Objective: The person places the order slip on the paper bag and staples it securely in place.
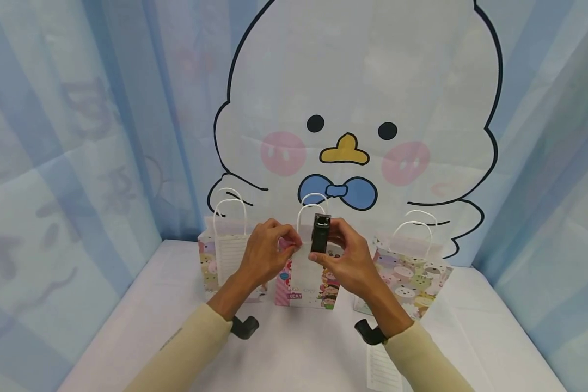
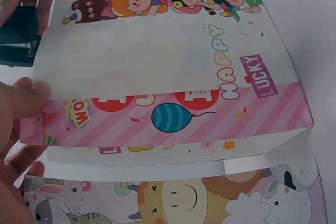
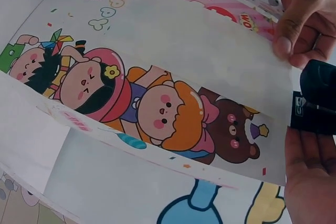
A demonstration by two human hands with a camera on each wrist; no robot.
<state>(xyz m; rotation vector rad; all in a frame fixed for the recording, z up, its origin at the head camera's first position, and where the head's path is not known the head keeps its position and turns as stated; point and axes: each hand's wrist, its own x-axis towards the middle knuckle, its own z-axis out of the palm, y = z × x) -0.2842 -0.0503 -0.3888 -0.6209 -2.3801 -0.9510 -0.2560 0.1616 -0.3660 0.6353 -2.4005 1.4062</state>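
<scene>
Black stapler [image 1: 320, 235]: at the rim of the middle bag, about one o'clock from that bag's centre; whether its jaws straddle the paper I cannot tell.
Middle bag [image 1: 330, 282]: stands on the surface [image 1: 294, 351] straight ahead at twelve o'clock, cartoon figures along one side of its front.
Blank sheet [image 2: 131, 59]: flat against that front, its upper edge close to the rim.
Left grip [image 1: 266, 251]: at ten o'clock from the bag's centre, pinching sheet and rim together at one top corner, thumb on the paper.
Right grip [image 1: 349, 259]: at two o'clock, fingers and thumb closed about the stapler.
Left bag [image 1: 210, 265]: at nine o'clock from the middle one, with a lined sheet [image 1: 231, 258] on its front.
Right bag [image 1: 406, 279]: at three o'clock, no sheet visible on its front.
Loose sheet [image 1: 383, 372]: on the surface between four and five o'clock, partly under the right forearm.
Step in hand: apparently lining up the stapler to fasten sheet to bag.
Next move: calls for keeping the corner pinched flat, seating the rim between the jaws, then a firm squeeze clear of the left fingertips.
</scene>
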